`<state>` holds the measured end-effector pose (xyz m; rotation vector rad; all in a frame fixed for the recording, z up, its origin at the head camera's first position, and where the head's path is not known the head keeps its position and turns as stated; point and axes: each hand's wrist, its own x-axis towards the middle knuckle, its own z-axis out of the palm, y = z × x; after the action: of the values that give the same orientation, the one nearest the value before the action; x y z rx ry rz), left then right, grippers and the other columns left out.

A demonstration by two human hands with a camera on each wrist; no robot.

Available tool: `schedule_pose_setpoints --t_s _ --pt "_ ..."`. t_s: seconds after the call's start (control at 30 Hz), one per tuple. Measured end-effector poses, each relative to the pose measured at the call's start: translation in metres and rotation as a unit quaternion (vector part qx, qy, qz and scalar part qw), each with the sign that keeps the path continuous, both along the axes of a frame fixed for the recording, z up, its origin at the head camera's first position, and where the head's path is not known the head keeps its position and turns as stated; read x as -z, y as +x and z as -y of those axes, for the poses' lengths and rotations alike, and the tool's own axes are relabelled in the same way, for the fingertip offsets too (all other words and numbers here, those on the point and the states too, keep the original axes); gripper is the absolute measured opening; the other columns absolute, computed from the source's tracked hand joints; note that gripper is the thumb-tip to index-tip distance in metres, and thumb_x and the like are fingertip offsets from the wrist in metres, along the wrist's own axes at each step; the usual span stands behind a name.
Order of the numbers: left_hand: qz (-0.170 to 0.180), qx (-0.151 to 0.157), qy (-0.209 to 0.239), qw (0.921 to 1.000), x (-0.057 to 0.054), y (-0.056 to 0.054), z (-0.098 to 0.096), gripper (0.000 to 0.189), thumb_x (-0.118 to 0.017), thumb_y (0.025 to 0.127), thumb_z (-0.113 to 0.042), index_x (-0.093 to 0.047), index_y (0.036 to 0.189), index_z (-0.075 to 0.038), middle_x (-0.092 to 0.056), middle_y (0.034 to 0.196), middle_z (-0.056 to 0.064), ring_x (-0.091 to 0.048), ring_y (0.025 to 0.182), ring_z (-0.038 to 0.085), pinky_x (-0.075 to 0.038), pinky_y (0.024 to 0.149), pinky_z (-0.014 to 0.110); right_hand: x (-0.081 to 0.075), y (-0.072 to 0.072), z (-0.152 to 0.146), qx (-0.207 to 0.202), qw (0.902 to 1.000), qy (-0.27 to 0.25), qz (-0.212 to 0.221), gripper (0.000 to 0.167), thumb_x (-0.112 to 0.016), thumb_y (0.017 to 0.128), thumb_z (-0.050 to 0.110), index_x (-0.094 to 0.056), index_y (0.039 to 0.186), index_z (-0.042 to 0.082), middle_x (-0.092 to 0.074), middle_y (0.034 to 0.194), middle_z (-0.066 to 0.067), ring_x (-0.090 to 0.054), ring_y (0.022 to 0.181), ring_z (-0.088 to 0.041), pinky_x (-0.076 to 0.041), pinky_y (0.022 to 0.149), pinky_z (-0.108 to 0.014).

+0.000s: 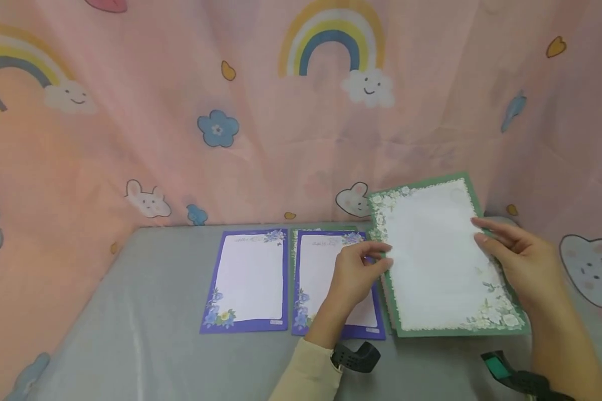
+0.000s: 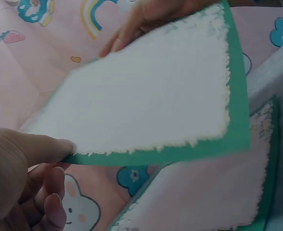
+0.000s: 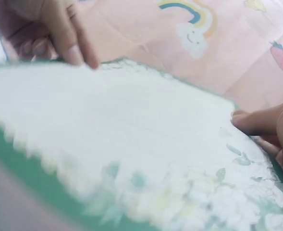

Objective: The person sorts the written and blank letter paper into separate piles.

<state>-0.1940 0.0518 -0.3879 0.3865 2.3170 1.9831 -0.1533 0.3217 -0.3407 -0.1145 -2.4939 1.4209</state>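
A sheet of white paper with a green border and white flowers in its corners [image 1: 431, 256] is held up, tilted, at the right. My left hand [image 1: 353, 270] pinches its left edge between thumb and fingers, with the thumb on the face in the left wrist view. On the opposite edge my right hand [image 1: 532, 270] grips the paper, thumb on top and fingers at the rim. Below the raised sheet, another green-bordered sheet [image 2: 208, 192] lies on the table, largely covered in the head view.
Two purple-bordered sheets with blue flowers lie side by side, the left one [image 1: 251, 278] apart and the right one [image 1: 326, 278] over green-edged paper [image 1: 326, 228]. The grey tabletop [image 1: 165, 278] meets a pink printed curtain [image 1: 261, 172] behind. Black straps [image 1: 358, 356] circle the wrists.
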Motion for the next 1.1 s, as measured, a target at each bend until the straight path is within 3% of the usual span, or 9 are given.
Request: schedule_pose_setpoints --t_s 0.1,0.13,0.27,0.37,0.57,0.73,0.9,1.0,1.1 --pt "0.018 0.013 0.040 0.9990 0.003 0.000 -0.003 0.020 -0.075 0.090 -0.015 -0.078 0.109 -0.018 -0.072 0.096 -0.001 -0.055 0.067 0.003 -0.050 0.061 0.023 0.001 -0.001 -0.008 -0.015 0.9995 -0.016 0.024 0.047 -0.057 0.103 0.028 -0.052 0.149 0.017 -0.040 0.154 0.017 -0.033 0.142 -0.004 -0.038 0.087 -0.003" --pt "0.024 0.019 0.056 0.9980 0.004 0.000 -0.004 0.020 -0.075 0.090 -0.014 -0.078 0.109 -0.018 -0.072 0.096 -0.001 -0.056 0.068 0.003 -0.053 0.065 0.027 0.002 -0.001 -0.010 -0.016 0.9993 -0.017 0.030 0.048 -0.056 0.104 0.029 -0.051 0.150 0.018 -0.038 0.156 0.018 -0.029 0.145 -0.004 -0.036 0.089 -0.003" --pt "0.047 0.037 0.096 0.9936 0.005 0.000 -0.006 0.020 -0.075 0.090 -0.014 -0.078 0.109 -0.016 -0.070 0.092 -0.003 -0.058 0.067 0.004 -0.059 0.071 0.038 0.004 -0.005 -0.016 0.001 0.9991 -0.022 0.038 0.048 -0.058 0.103 0.031 -0.052 0.148 0.018 -0.052 0.136 0.026 -0.032 0.143 -0.008 -0.035 0.085 -0.004" --pt "0.047 0.033 0.084 0.9948 0.006 0.000 -0.007 0.019 -0.075 0.090 -0.014 -0.078 0.108 -0.016 -0.069 0.091 -0.005 -0.057 0.065 0.003 -0.056 0.067 0.027 0.007 -0.008 -0.015 0.011 0.9989 -0.007 0.044 0.047 -0.059 0.102 0.035 -0.056 0.146 0.019 -0.052 0.120 0.031 -0.039 0.135 -0.005 -0.037 0.080 -0.004" --pt "0.016 -0.002 -0.011 0.9998 0.013 0.002 -0.011 0.016 -0.074 0.091 -0.016 -0.078 0.105 -0.019 -0.072 0.092 -0.003 -0.050 0.061 0.001 -0.042 0.054 0.018 0.013 -0.008 -0.012 0.008 0.9966 0.045 0.069 0.045 -0.058 0.102 0.039 -0.059 0.142 0.019 -0.053 0.104 0.032 -0.046 0.095 0.006 -0.040 0.068 -0.014" --pt "-0.003 -0.036 -0.117 0.9925 0.020 0.002 -0.013 0.016 -0.075 0.090 -0.020 -0.078 0.105 -0.023 -0.074 0.095 -0.004 -0.046 0.059 0.001 -0.038 0.055 0.019 0.022 -0.010 -0.013 -0.020 0.9901 0.096 0.100 0.051 -0.055 0.102 0.044 -0.057 0.144 0.016 -0.053 0.101 0.036 -0.043 0.097 0.014 -0.044 0.077 -0.019" --pt "-0.003 -0.056 -0.177 0.9827 0.027 0.002 -0.014 0.018 -0.073 0.091 -0.022 -0.076 0.109 -0.023 -0.075 0.103 -0.002 -0.044 0.057 0.004 -0.037 0.059 0.021 0.034 -0.016 -0.007 -0.043 0.9883 0.110 0.097 0.052 -0.056 0.102 0.044 -0.059 0.141 0.010 -0.057 0.097 0.033 -0.049 0.089 0.008 -0.046 0.070 -0.028" --pt "0.003 -0.058 -0.200 0.9781 0.032 0.003 -0.014 0.020 -0.071 0.092 -0.024 -0.075 0.112 -0.023 -0.074 0.104 -0.002 -0.048 0.064 0.005 -0.042 0.065 0.022 0.042 -0.019 -0.004 -0.054 0.9877 0.122 0.081 0.049 -0.058 0.102 0.040 -0.061 0.137 0.006 -0.063 0.088 0.020 -0.053 0.073 -0.001 -0.042 0.057 -0.028" --pt "0.009 -0.055 -0.230 0.9716 0.038 0.004 -0.016 0.026 -0.070 0.094 -0.027 -0.073 0.119 -0.023 -0.074 0.113 -0.001 -0.065 0.086 0.009 -0.051 0.081 0.028 0.051 -0.022 -0.003 -0.060 0.9861 0.140 0.065 0.044 -0.059 0.103 0.035 -0.064 0.133 0.004 -0.068 0.087 0.000 -0.050 0.064 -0.007 -0.040 0.051 -0.029"
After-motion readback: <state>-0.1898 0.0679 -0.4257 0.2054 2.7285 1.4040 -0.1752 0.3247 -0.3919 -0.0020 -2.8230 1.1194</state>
